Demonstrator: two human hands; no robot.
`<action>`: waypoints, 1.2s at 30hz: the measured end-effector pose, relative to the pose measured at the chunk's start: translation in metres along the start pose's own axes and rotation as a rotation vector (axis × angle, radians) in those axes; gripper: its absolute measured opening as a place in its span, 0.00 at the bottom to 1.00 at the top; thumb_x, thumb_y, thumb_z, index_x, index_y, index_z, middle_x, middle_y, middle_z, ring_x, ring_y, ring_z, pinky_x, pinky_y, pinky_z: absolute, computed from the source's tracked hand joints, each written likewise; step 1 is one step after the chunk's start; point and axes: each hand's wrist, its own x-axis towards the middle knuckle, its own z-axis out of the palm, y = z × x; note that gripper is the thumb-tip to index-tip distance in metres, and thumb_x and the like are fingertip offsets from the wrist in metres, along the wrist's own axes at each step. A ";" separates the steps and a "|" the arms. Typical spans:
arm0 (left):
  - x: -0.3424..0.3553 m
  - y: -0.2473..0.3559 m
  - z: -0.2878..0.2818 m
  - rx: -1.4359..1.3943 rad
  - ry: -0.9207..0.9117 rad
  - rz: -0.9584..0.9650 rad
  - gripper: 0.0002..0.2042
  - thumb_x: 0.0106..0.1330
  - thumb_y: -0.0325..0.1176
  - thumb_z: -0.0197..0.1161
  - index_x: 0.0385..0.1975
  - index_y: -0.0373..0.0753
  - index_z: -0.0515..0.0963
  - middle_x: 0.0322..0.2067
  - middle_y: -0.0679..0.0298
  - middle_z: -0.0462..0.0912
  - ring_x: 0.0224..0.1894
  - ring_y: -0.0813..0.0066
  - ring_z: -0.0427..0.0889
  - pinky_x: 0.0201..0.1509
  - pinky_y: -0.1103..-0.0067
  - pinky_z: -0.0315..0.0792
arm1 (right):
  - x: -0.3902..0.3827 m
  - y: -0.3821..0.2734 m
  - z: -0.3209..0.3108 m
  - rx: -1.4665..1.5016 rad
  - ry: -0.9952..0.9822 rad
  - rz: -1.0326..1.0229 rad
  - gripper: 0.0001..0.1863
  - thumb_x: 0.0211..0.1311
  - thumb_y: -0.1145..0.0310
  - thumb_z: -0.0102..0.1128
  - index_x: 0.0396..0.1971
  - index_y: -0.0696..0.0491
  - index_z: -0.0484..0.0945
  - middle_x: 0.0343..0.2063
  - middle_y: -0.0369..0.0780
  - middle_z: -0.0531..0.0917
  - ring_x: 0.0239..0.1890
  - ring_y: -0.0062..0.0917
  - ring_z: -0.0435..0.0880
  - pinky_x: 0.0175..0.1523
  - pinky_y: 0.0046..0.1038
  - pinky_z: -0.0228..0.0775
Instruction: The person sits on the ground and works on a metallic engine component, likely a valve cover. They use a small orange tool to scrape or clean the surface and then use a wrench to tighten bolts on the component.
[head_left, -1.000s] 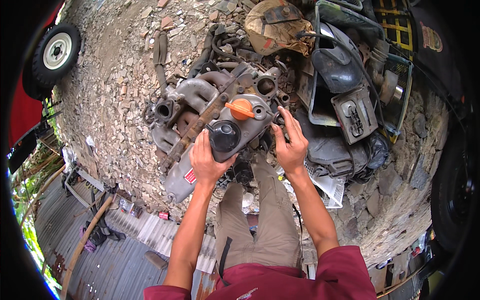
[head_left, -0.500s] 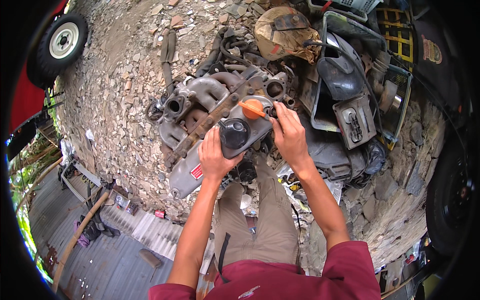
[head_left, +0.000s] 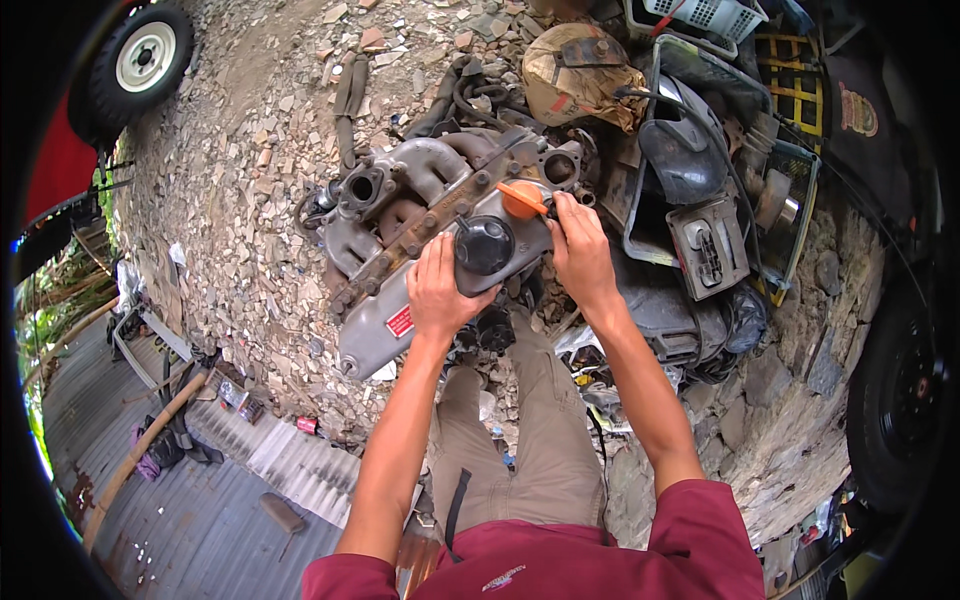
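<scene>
A grey metal valve cover (head_left: pixel 375 325) with a small red label lies slanted along the top of an engine, beside its manifold (head_left: pixel 430 170). On the cover sit a round black cap (head_left: pixel 484 246) and an orange filler cap (head_left: pixel 522 200). My left hand (head_left: pixel 440 290) grips the near side of the cover, its fingers over the top just left of the black cap and the thumb below it. My right hand (head_left: pixel 582 250) holds the cover's right end, fingertips close to the orange cap. The undersides of both grips are hidden.
Crates of greasy parts (head_left: pixel 695 160) stand to the right, near a wrapped bundle (head_left: pixel 580 75). Hoses (head_left: pixel 480 95) lie behind the engine on stony ground. Corrugated sheets (head_left: pixel 220 500) and a wooden pole (head_left: pixel 150 440) are at lower left. Vehicle wheels (head_left: pixel 145 57) flank the area.
The whole view has shifted slightly, with the engine and surroundings moving up together. Both hands keep their places on the valve cover.
</scene>
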 end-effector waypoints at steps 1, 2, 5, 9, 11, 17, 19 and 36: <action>-0.002 0.002 0.001 -0.006 0.001 -0.001 0.51 0.37 0.54 0.81 0.64 0.33 0.69 0.60 0.51 0.77 0.63 0.55 0.76 0.64 0.62 0.69 | -0.001 0.001 0.001 -0.021 -0.005 -0.004 0.21 0.63 0.79 0.60 0.55 0.68 0.74 0.52 0.56 0.80 0.54 0.50 0.78 0.60 0.42 0.71; -0.003 0.002 0.001 -0.011 0.003 -0.001 0.51 0.37 0.54 0.81 0.64 0.33 0.69 0.60 0.52 0.77 0.63 0.55 0.76 0.64 0.62 0.69 | -0.001 0.002 0.002 -0.030 -0.009 -0.006 0.21 0.63 0.79 0.60 0.55 0.68 0.74 0.52 0.55 0.81 0.54 0.50 0.78 0.60 0.42 0.72; -0.001 0.002 -0.001 -0.015 0.008 0.011 0.51 0.38 0.54 0.81 0.64 0.34 0.69 0.59 0.52 0.77 0.63 0.56 0.76 0.63 0.62 0.69 | -0.004 0.002 0.002 -0.049 -0.012 0.000 0.21 0.62 0.80 0.60 0.55 0.68 0.74 0.52 0.55 0.81 0.54 0.49 0.79 0.59 0.42 0.72; 0.000 0.001 -0.001 -0.001 0.003 0.027 0.50 0.39 0.55 0.80 0.64 0.34 0.70 0.59 0.53 0.77 0.63 0.57 0.76 0.63 0.62 0.68 | -0.005 0.009 0.006 -0.060 0.014 -0.029 0.21 0.62 0.78 0.61 0.55 0.67 0.75 0.52 0.53 0.82 0.52 0.47 0.79 0.59 0.41 0.72; -0.002 -0.002 0.000 0.011 0.011 0.054 0.51 0.39 0.58 0.79 0.63 0.32 0.70 0.59 0.53 0.77 0.64 0.59 0.74 0.63 0.63 0.67 | -0.004 0.006 0.005 -0.109 0.019 -0.059 0.21 0.62 0.78 0.62 0.55 0.66 0.75 0.52 0.51 0.82 0.51 0.46 0.79 0.58 0.40 0.72; 0.002 -0.005 -0.001 0.007 0.017 0.041 0.52 0.39 0.57 0.80 0.64 0.32 0.69 0.60 0.51 0.77 0.64 0.56 0.75 0.65 0.62 0.67 | 0.006 0.008 0.004 -0.133 0.003 -0.095 0.21 0.62 0.77 0.63 0.55 0.65 0.76 0.51 0.49 0.83 0.50 0.45 0.79 0.57 0.39 0.72; 0.001 -0.002 0.001 0.017 0.025 0.045 0.52 0.39 0.57 0.80 0.64 0.32 0.69 0.60 0.52 0.77 0.64 0.57 0.75 0.65 0.62 0.67 | 0.011 0.008 0.003 -0.102 -0.033 -0.087 0.20 0.62 0.76 0.63 0.55 0.64 0.76 0.51 0.49 0.83 0.50 0.45 0.79 0.58 0.39 0.72; -0.001 -0.005 0.003 0.033 0.021 0.041 0.51 0.39 0.58 0.79 0.64 0.32 0.70 0.60 0.54 0.77 0.65 0.59 0.74 0.65 0.63 0.67 | -0.003 0.016 0.009 -0.119 0.004 -0.124 0.21 0.63 0.77 0.62 0.56 0.65 0.74 0.53 0.51 0.81 0.52 0.47 0.78 0.58 0.40 0.72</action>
